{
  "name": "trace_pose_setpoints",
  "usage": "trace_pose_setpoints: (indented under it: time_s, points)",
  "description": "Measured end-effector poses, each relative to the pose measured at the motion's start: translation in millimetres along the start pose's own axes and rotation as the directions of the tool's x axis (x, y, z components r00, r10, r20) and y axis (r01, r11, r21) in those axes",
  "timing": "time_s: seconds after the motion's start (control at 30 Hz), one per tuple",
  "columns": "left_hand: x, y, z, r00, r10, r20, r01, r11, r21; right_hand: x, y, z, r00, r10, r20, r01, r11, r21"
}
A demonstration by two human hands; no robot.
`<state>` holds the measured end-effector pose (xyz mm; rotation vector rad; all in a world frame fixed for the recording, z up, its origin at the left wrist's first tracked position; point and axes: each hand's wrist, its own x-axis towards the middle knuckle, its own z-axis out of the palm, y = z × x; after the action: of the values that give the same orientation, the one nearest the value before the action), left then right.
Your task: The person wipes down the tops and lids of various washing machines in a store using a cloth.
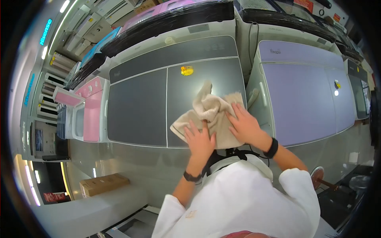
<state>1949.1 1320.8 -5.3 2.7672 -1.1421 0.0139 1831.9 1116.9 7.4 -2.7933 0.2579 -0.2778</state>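
A beige cloth [218, 113] lies bunched on the right part of a dark grey washing machine lid [137, 109]. My left hand [198, 139] rests on the cloth's lower left part, its fingers spread. On the cloth's right side lies my right hand [245, 123], also flat with the fingers apart. The middle of the cloth is folded up in a loose heap between the two hands. Above it, a yellow sticker [187, 71] is stuck on the lid.
To the right stands a washing machine with a lilac lid [301, 95]. A small pink washing machine [93, 107] with its lid up is at the left. Plastic-wrapped machines [170, 23] line the back. A cardboard box [104, 185] lies on the floor behind at left.
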Motion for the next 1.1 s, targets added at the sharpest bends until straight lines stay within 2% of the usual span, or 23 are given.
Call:
trace_pose_setpoints:
  time_s: [0.1, 0.2, 0.3, 0.4, 0.43, 0.57, 0.67, 0.77, 0.87, 0.97, 1.07, 1.1]
  points:
    - [41.8, -4.2, -2.2, 0.992, -0.05, 0.117, 0.047, 0.998, 0.029, 52.7, 26.0, 8.8, 0.999, -0.048, -0.015, 0.048, 0.999, -0.02]
    - [55.4, -5.6, -5.2, 0.985, -0.044, 0.165, 0.067, 0.988, -0.139, 75.3, 22.0, 10.9, 0.996, -0.029, 0.08, 0.036, 0.995, -0.089]
    - [33.1, -3.8, -11.4, 0.975, 0.064, 0.212, -0.053, 0.997, -0.057, 55.5, 7.9, 7.7, 0.983, -0.109, 0.15, 0.12, 0.99, -0.068]
    - [17.9, -9.3, -16.7, 0.964, 0.136, 0.227, -0.128, 0.991, -0.05, 21.4, 4.9, 8.0, 0.997, -0.071, -0.013, 0.071, 0.997, -0.005]
    - [20.0, -13.0, -17.1, 0.958, 0.167, 0.235, -0.163, 0.986, -0.037, 17.2, 7.6, 9.0, 0.999, -0.038, -0.026, 0.037, 0.998, -0.047]
    - [49.0, -8.4, -33.8, 0.899, 0.147, 0.413, -0.126, 0.989, -0.077, 30.7, 18.5, 13.1, 0.999, 0.045, -0.003, -0.046, 0.997, -0.056]
    - [95.4, -18.5, -4.9, 0.875, 0.28, 0.394, -0.254, 0.96, -0.118, 63.0, 34.5, 11.4, 0.995, 0.102, 0.014, -0.1, 0.99, -0.095]
    - [129.3, 2.3, -16.9, 0.876, 0.223, 0.427, -0.224, 0.973, -0.05, 96.7, 55.9, 8.3, 0.99, 0.137, 0.031, -0.132, 0.984, -0.12]
    - [150.8, 24.6, -23.8, 0.893, 0.182, 0.411, -0.159, 0.983, -0.091, 128.6, 74.9, 0.9, 0.98, 0.185, 0.067, -0.17, 0.968, -0.183]
    - [175.0, 40.2, -14.6, 0.907, 0.218, 0.359, -0.215, 0.975, -0.049, 156.5, 92.6, 4.4, 0.961, 0.268, 0.064, -0.246, 0.94, -0.237]
    - [211.2, 41.8, 13.9, 0.913, 0.269, 0.306, -0.228, 0.96, -0.163, 177.8, 106.9, 9.0, 0.945, 0.322, 0.061, -0.297, 0.92, -0.254]
    - [217.3, 42.1, 15.4, 0.922, 0.293, 0.254, -0.266, 0.954, -0.138, 184.0, 111.1, 8.7, 0.944, 0.327, 0.052, -0.304, 0.918, -0.255]
